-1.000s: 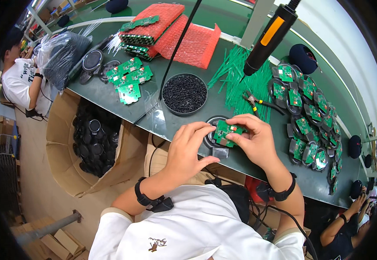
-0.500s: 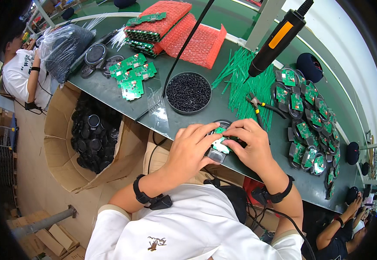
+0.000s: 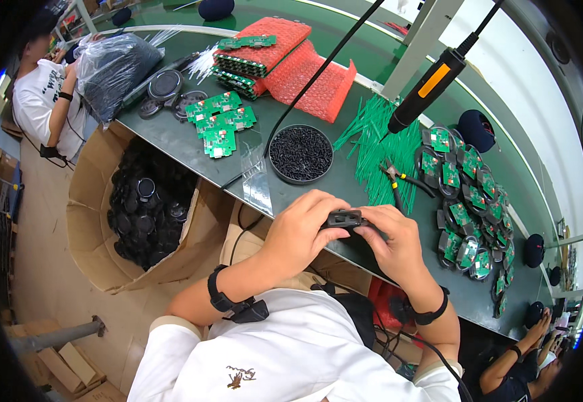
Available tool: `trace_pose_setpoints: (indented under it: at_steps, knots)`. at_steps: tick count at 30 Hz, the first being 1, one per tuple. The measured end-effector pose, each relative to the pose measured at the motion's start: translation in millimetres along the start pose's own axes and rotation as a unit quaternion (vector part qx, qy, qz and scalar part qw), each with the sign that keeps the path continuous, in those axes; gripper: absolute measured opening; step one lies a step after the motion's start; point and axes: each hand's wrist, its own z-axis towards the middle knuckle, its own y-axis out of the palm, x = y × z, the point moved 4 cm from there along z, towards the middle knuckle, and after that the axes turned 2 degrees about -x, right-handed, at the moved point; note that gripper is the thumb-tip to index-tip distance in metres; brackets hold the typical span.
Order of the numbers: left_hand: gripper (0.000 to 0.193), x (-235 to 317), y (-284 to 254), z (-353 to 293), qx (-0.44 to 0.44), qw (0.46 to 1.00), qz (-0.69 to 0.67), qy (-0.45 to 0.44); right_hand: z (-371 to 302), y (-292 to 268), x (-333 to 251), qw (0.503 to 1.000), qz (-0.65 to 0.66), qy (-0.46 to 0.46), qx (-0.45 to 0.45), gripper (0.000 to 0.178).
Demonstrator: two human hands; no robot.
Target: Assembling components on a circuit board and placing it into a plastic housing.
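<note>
Between my two hands, above the table's near edge, a black plastic housing is tilted so that its slotted edge faces me. My left hand grips its left end, thumb below and fingers over the top. At the other end, my right hand pinches it with thumb and fingers. The green circuit board in the housing is hidden at this angle. Just beyond my hands stands a round dish of small black screw-like pieces. Yellow-and-black cutters lie beyond my right hand on green plastic strips.
An electric screwdriver hangs over the strips. Housings with green boards are piled at right. Loose boards and red bubble wrap lie farther left. A cardboard box holds black housings. Co-workers sit at far left and lower right.
The housing has been tipped up and raised a little, from board side showing to edge-on. Both hands have turned with it and still grip it. The view has shifted slightly.
</note>
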Motion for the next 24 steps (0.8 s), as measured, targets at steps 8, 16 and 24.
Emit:
trace_pose_setpoints:
  at_steps: [8,16,24]
  knots:
    - [0.032,3,-3,-6,-0.024,0.999,0.019,0.031,-13,14,-3,0.989,0.134,0.052,0.021,0.034]
    - [0.033,5,-6,-9,-0.034,0.997,0.053,0.048,-12,20,-12,0.998,0.053,0.0,0.026,0.033]
    - [0.027,-1,-8,-15,0.006,1.0,-0.011,0.008,-17,26,-11,0.993,0.094,0.031,0.058,0.035]
